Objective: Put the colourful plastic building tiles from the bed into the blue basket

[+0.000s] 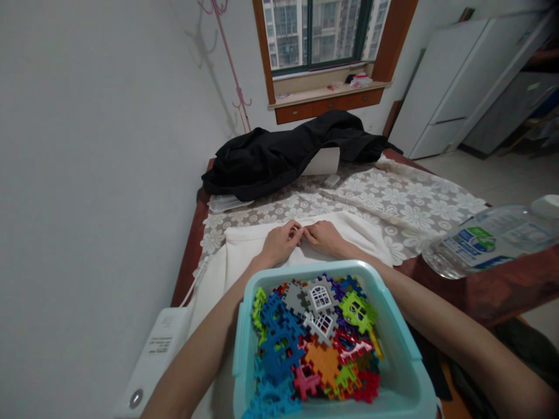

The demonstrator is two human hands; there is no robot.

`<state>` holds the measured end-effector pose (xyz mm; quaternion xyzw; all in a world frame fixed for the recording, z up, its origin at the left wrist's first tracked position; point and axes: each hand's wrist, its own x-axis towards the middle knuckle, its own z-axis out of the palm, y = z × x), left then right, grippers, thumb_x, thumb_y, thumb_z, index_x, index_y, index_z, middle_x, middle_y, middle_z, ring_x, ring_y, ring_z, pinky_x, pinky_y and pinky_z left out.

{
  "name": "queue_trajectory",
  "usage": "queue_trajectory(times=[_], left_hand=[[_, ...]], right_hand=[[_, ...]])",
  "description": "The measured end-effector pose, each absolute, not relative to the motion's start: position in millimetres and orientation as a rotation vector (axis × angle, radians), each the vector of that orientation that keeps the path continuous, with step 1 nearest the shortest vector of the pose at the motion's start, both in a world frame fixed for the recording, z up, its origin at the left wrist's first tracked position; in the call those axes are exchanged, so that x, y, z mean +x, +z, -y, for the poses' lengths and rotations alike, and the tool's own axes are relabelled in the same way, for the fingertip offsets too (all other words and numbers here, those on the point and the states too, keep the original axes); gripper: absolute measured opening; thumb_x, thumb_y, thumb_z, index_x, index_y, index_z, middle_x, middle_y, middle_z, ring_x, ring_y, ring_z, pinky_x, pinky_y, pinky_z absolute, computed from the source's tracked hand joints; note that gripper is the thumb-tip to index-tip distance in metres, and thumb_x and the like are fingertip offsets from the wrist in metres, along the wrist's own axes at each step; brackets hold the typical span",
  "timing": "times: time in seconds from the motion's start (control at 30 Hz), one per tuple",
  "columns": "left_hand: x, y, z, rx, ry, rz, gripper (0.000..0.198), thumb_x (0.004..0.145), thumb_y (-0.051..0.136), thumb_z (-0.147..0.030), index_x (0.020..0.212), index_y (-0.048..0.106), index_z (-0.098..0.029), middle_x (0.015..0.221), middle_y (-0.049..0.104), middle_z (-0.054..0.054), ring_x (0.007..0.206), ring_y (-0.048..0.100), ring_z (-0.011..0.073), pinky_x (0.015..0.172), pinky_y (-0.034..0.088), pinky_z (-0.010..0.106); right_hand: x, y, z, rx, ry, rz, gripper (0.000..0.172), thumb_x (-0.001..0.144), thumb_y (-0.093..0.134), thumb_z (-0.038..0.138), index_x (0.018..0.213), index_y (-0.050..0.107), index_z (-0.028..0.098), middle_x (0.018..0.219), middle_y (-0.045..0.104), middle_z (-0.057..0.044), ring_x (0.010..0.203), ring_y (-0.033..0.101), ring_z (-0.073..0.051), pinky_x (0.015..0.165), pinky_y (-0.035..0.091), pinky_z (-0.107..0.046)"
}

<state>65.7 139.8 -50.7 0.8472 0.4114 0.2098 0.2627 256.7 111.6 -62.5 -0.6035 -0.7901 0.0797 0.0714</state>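
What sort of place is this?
Probably a room in a home: a floral tablecloth covers the wooden table, what looks like a white refrigerator stands off to the right, and a tub holds colorful toy-like pieces.

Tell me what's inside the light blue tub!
The light blue tub holds notched pieces: blue, orange, red, green and gray, with white lattice ones on top. Whatever lies underneath is covered, so I can't see it.

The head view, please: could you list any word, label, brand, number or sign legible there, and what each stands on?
No text is legible.
Label on the clear bottle: green and blue markings, too blurred to read.
White device at the left: lines of print, too small and blurred to read.
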Motion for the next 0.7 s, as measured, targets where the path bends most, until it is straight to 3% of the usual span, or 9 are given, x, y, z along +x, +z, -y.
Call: queue_trajectory(times=[0.7], left_hand=[[65.7,-53.1,-140.4,2.325,0.567,-1.115,0.022,0.105,0.048,-0.039,0.104,0.066,-0.027,0.078,0.079,-0.002,0.072,0.072,0.0200,0.068,0.046,0.030]], right_hand=[[256.4,-62.0,-110.2,-1.810,0.223,2.365,0.060,0.112,0.029,0.044,0.099,0.082,0.020,0.099,0.082,-0.013,0.084,0.074,-0.024,0.073,0.039,-0.031]])
